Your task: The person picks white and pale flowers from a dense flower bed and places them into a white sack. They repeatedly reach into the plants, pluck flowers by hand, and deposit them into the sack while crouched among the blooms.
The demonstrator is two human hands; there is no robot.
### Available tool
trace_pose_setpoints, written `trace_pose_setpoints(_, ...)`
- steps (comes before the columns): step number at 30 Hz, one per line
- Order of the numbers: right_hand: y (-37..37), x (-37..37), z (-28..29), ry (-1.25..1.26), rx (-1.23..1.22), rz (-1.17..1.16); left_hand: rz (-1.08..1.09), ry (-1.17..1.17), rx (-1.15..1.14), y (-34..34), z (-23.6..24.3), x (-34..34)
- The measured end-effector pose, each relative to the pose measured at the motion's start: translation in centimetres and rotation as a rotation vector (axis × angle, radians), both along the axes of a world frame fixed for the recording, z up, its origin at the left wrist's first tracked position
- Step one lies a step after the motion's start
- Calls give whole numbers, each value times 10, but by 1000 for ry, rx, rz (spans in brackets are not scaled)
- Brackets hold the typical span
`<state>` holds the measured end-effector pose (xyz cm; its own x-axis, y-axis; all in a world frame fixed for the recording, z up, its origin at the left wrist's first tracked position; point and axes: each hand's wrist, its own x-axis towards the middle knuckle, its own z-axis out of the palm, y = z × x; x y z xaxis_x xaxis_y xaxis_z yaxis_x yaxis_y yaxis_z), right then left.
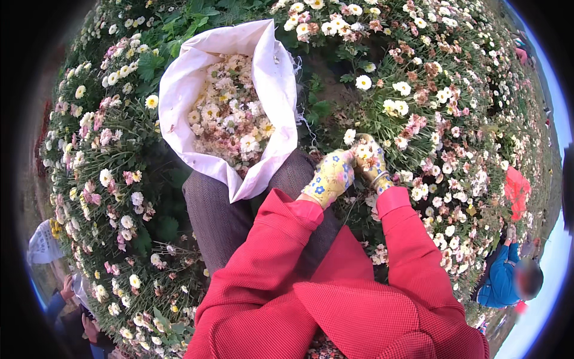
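Observation:
My left hand (332, 178) and my right hand (375, 169) meet just right of my knees, both in yellow gloves with a flower print. Pale, partly browned chrysanthemum heads (366, 151) show in the closed fingers of my right hand. The left hand's fingers are curled beside them, and what they grip is hidden. White blooms (350, 136) stand on the plants just beyond the gloves. A white woven sack (278, 78) leans against my knees with its mouth wide. Inside it lie many picked flower heads (232, 110) in white, cream and faded pink.
Rows of chrysanthemum plants (439, 96) surround me, with white, pink and browned blooms. A person in blue (499, 281) is at the right, near a red cloth or bag (516, 191). Other people's hands (67, 288) and a white sack (44, 244) appear at the left rim.

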<state>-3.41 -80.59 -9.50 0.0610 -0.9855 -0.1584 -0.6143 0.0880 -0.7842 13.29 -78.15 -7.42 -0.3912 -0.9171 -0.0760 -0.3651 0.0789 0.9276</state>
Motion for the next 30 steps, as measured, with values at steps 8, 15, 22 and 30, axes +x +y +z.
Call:
trace_pose_setpoints(8, 28, 2, -5, -63, -129, -17, 53, -217, 4, -34, -19, -25)
trace_pose_setpoints(15, 54, 16, 31, 205, 7, -22, -79, -172, -115, -15, -18, -18)
trace_pose_setpoints(22, 111, 41, 127, 142, -240, 96, 191, 449, 124, 83, 51, 12)
trace_pose_setpoints(30, 26, 168, 188, -177, -590, 238, 595, 573, -256, 43, 129, 113)
